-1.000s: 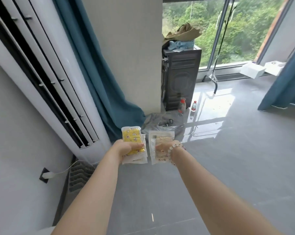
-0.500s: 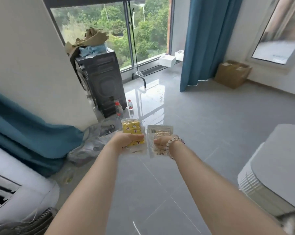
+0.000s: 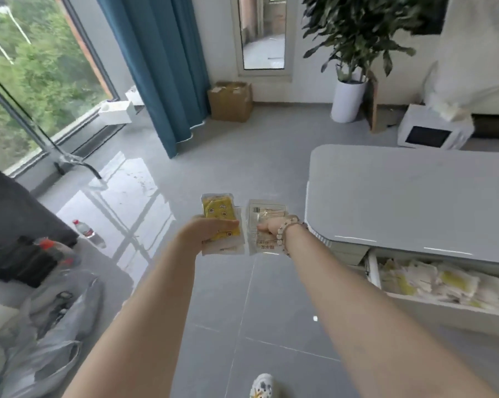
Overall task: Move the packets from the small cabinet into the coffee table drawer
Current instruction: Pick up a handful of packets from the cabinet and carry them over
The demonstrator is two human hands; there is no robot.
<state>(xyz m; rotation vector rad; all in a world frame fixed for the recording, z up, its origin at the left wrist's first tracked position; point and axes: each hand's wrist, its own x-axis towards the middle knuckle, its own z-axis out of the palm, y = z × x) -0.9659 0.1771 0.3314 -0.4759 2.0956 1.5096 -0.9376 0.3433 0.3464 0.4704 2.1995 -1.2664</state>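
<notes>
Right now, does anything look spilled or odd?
Nothing spilled. The coffee table drawer stands open, heaped with packets. Crumpled plastic bags litter the floor at left. The yellow packet and clear packet look intact.

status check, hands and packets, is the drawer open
Left hand grips yellow packet, right hand grips clear packet. Coffee table drawer open at lower right, packets already inside. Nothing seen between hands and drawer.

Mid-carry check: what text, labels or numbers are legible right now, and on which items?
Nothing reads for certain.
On the clear packet in the right hand: a barcode and printed characters, too blurred.
On the yellow packet in the left hand: cartoon faces, small print blurred.
On the water bottle label: too small.
</notes>
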